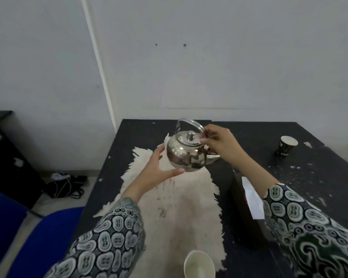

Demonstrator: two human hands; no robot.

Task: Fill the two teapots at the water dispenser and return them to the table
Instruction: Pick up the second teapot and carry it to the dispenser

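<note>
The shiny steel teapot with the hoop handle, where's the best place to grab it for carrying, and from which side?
Grip the top of the arched handle of the shiny steel teapot, coming from above. It stands upright over the lid, so the pot would likely hang level. Right now the right hand pinches the handle's spout-side end, while the open left hand steadies the round, slippery body.

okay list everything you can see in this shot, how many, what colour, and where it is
teapot: one, shiny steel, lid on, held over the far end of the mat
mat: one, cream, fringed, stained, on the table
table: one, black, chipped
paper cups: two; dark printed far right, pale near edge
dark box: one, right of the mat
chair: blue, lower left
cables: on the floor, left
left hand: cups the teapot's side
right hand: grips the handle
</note>
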